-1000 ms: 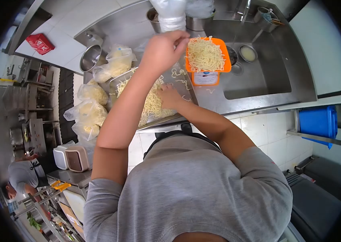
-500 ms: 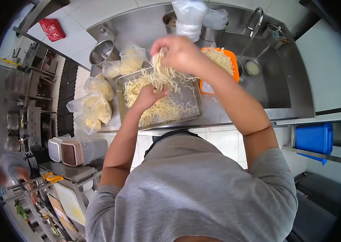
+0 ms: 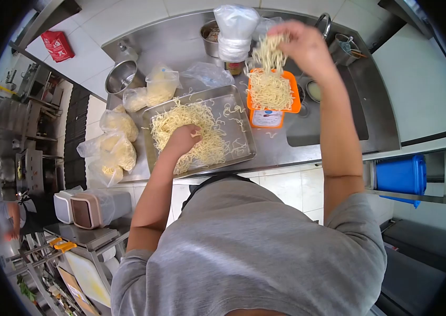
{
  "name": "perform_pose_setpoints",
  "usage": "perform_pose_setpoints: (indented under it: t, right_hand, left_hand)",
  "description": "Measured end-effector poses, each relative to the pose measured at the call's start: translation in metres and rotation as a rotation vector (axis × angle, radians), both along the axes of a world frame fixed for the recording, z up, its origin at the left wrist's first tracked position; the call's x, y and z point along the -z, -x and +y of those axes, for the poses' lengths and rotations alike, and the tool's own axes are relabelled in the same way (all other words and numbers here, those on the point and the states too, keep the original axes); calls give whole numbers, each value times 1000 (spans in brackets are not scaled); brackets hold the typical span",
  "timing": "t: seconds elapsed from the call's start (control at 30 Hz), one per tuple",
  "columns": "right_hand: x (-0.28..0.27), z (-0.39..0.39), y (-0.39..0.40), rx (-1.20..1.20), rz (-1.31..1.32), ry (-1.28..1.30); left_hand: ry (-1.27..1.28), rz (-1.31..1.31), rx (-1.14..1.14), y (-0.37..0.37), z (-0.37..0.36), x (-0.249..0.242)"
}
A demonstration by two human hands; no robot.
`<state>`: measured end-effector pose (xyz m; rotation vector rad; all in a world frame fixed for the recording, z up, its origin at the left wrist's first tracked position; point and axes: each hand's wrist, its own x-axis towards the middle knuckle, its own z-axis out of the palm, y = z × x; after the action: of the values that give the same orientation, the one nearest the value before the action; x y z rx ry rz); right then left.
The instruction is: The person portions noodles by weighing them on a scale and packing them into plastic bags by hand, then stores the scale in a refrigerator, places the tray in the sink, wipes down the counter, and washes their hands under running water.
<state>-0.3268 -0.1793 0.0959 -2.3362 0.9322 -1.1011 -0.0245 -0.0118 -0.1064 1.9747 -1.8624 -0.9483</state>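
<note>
My right hand (image 3: 307, 50) is closed on a hanging bunch of noodles (image 3: 269, 55), held above the orange scale pan (image 3: 295, 87). A heap of pale noodles (image 3: 270, 92) fills that pan. Below it shows the white-labelled front of the orange scale (image 3: 267, 119). My left hand (image 3: 183, 139) rests in a larger noodle pile (image 3: 207, 142) in a metal tray (image 3: 241, 150). Its fingers are curled, with some noodles between thumb and fingers. Loose strands lie on the tray's right side.
Bags of noodles (image 3: 117, 150) line the counter left of the tray, near a steel bowl (image 3: 123, 77). A stack of bagged containers (image 3: 235, 34) stands behind. On the right is a sink (image 3: 339, 118) with a faucet (image 3: 324, 23). Another person (image 3: 15, 216) is at the far left.
My right hand has carried its noodles from above the tray rightward to above the orange scale. My left hand stays in the tray's noodles. The view has shifted slightly.
</note>
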Motion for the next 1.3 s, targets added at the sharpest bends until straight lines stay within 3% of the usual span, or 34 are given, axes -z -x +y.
perform_pose_setpoints:
  t: [0.13,0.23,0.37,0.47,0.6,0.67,0.8,0.9,0.93,1.07,1.3]
  right_hand:
    - [85,-8,23,150,66,-361]
    - [100,-4,27,184,211,-257]
    - [73,2,28,160,399,-30]
    - [90,-16,30,122,308,80]
    - [63,-5,25,91,260,32]
    - [43,3,22,128,209,-23]
    - [14,3,27,118,174,292]
    - [-14,13,26,174,123,267]
    - [-23,9,25,164,62,393]
    - [-59,25,15,184,-22,259]
    - [-105,38,-18,-21,-359,260]
  left_hand:
    - [84,94,6,5,-19,-18]
    - [146,146,41,18,-35,-36]
    - [237,162,89,58,-62,-69]
    - [471,230,143,98,-92,-81]
    - [790,223,271,145,-128,-92]
    - [708,142,298,154,-140,-84]
    - [563,-24,291,161,-144,-74]
    - [644,32,282,156,-147,-59]
    - [633,67,251,155,-146,-57]
    - [607,271,144,145,-142,-61]
    - [454,469,47,122,-128,-67]
